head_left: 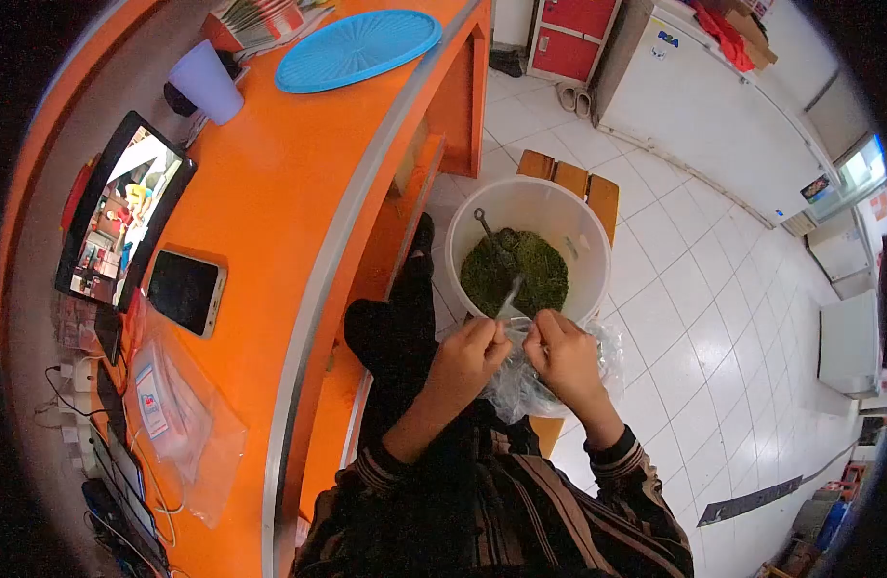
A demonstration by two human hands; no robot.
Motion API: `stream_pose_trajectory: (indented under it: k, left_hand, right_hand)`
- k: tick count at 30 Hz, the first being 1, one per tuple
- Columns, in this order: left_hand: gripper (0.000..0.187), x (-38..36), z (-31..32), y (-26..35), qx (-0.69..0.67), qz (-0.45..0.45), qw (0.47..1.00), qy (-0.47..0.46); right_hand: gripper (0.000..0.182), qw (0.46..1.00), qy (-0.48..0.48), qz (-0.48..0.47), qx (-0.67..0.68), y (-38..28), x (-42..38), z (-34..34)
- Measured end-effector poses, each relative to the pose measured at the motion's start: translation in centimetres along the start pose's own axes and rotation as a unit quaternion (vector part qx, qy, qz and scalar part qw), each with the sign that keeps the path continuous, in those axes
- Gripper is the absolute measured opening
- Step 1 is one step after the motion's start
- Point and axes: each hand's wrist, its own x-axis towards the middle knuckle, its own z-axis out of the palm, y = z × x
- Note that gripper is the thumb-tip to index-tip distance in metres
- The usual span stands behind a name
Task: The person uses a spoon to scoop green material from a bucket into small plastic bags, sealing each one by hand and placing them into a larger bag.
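Note:
My left hand [470,356] and my right hand [565,353] are close together at the near rim of a white bucket [588,226]. Both are closed, pinching thin clear plastic that looks like a small plastic bag [510,301], one edge of which points toward the bucket. Inside the bucket lies a mass of chopped dark green leaves [544,275]. A dark metal spoon or ladle [484,223] leans in it, handle against the wall. Under my wrists spreads a crumpled clear plastic bag [520,390]; its contents are hidden.
The bucket stands on a wooden bench [605,200]. To the left runs an orange counter [279,193] with a blue lid [357,50], a purple cup [207,82], a phone [186,292], a lit screen [125,217] and plastic bags [178,414]. A white chest freezer [694,106] stands beyond.

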Motion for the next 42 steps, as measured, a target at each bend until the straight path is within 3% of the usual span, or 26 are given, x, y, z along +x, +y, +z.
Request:
stream_pose_trajectory:
  k: [2, 4, 6, 8, 10, 12, 13, 14, 15, 16, 17, 18, 19, 20, 21, 22, 25, 27, 31, 33, 34, 36, 37, 39, 40, 42]
  left_hand:
    - [0.018, 0.2, 0.2, 0.3, 0.001, -0.013, 0.999, 0.051]
    - [0.020, 0.1, 0.4, 0.3, -0.088, 0.023, 0.993, -0.080]
    - [0.020, 0.1, 0.0, 0.5, -0.030, -0.018, 0.994, -0.099]
    - [0.023, 0.8, -0.6, 1.1, 0.032, -0.062, 0.991, -0.115]
    - [0.041, 2.1, -1.0, 1.8, 0.042, 0.098, 0.994, 0.025]
    - [0.051, 1.7, -0.1, -1.0, 0.041, 0.112, 0.993, 0.005]
    - [0.061, 1.6, 0.4, -2.9, 0.040, 0.129, 0.991, -0.015]
    - [0.055, 1.7, 0.3, -4.5, 0.018, 0.128, 0.992, 0.007]
    - [0.055, 1.4, 0.1, -5.8, 0.019, 0.129, 0.991, 0.008]
    - [0.051, 0.8, -0.1, -7.0, -0.051, 0.047, 0.996, 0.060]
    - [0.046, 0.4, -0.3, -7.5, -0.120, -0.037, 0.986, 0.112]
    - [0.046, 0.3, -0.5, -7.5, -0.119, -0.038, 0.986, 0.111]
    - [0.043, 0.2, -0.8, -7.4, -0.163, -0.107, 0.973, 0.126]
    - [0.039, 0.2, -1.1, -7.4, -0.205, -0.173, 0.953, 0.140]
    - [0.039, -0.1, -0.9, -8.1, -0.202, -0.172, 0.954, 0.139]
    - [0.038, -0.7, -0.4, -8.8, -0.190, -0.173, 0.961, 0.101]
    - [0.038, -2.7, 1.2, -10.6, -0.224, -0.239, 0.945, 0.021]
    - [0.041, -4.2, 3.4, -14.5, -0.365, -0.209, 0.907, -0.034]
    - [0.042, -4.0, 3.6, -13.6, -0.368, -0.268, 0.887, -0.082]
    - [0.041, -3.7, 3.6, -12.7, -0.451, -0.300, 0.839, -0.060]
    - [0.041, -3.7, 3.6, -12.3, -0.451, -0.300, 0.839, -0.059]
    - [0.042, -3.9, 3.6, -11.4, -0.525, -0.258, 0.811, 0.005]
    - [0.042, -3.8, 3.3, -11.0, -0.525, -0.258, 0.811, 0.008]
    - [0.044, -3.6, 3.0, -10.5, -0.385, -0.256, 0.886, -0.023]
    - [0.044, -3.9, 3.4, -11.2, -0.386, -0.255, 0.886, -0.021]
    - [0.044, -4.1, 4.4, -12.8, -0.327, -0.205, 0.922, -0.042]
  right_hand:
    - [0.017, 0.994, 0.079, -0.076, -0.010, -1.0, 0.6, -0.5]
    - [0.022, 0.993, 0.094, -0.069, 0.020, 0.0, 1.2, 0.1]
    - [0.029, 0.990, 0.110, -0.068, 0.050, 0.8, 2.1, -0.2]
    - [0.032, 0.971, -0.025, 0.072, 0.228, 1.1, 3.1, -1.0]
    - [0.030, 0.961, -0.049, 0.018, 0.271, 1.9, 4.4, 0.2]
    - [0.029, 0.947, -0.074, -0.038, 0.311, 1.8, 6.0, 0.1]
    - [0.033, 0.932, -0.188, -0.085, 0.298, 1.2, 7.2, -0.8]
    - [0.040, 0.903, -0.298, -0.132, 0.280, 1.0, 8.8, -1.5]
    - [0.047, 0.898, -0.325, -0.040, 0.296, 1.9, 11.0, -1.0]
    - [0.054, 0.883, -0.350, 0.055, 0.309, 3.7, 13.3, 0.2]
    - [0.053, 0.945, -0.252, -0.014, 0.208, 6.7, 15.7, 2.5]
    - [0.052, 0.980, -0.148, -0.083, 0.101, 9.1, 17.5, 4.6]
    - [0.052, 0.980, -0.149, -0.082, 0.104, 9.4, 18.5, 5.5]
    - [0.048, 0.972, -0.208, 0.006, 0.109, 9.3, 19.3, 6.3]
    - [0.044, 0.953, -0.265, 0.093, 0.113, 9.2, 20.0, 7.2]
    - [0.044, 0.953, -0.263, 0.092, 0.116, 9.3, 20.5, 8.2]
    - [0.031, 0.939, -0.342, 0.018, -0.022, 9.5, 21.2, 10.7]
    - [0.018, 0.972, -0.139, -0.177, -0.066, 9.5, 20.1, 11.7]
    - [0.012, 0.962, -0.096, -0.252, 0.045, 7.7, 17.8, 10.5]
    - [0.011, 0.907, -0.174, -0.383, -0.014, 10.6, 17.1, 12.3]
    - [0.011, 0.907, -0.174, -0.384, -0.014, 10.8, 16.3, 12.1]
    - [0.012, 0.856, -0.312, -0.411, -0.009, 10.7, 14.2, 11.9]
    - [0.012, 0.855, -0.313, -0.414, -0.008, 10.0, 13.4, 11.5]
    - [0.020, 0.880, -0.369, -0.294, 0.061, 8.6, 11.7, 10.0]
    - [0.022, 0.893, -0.383, -0.226, 0.071, 8.3, 11.1, 9.2]
    - [0.021, 0.902, -0.361, -0.220, 0.087, 8.2, 10.9, 6.9]
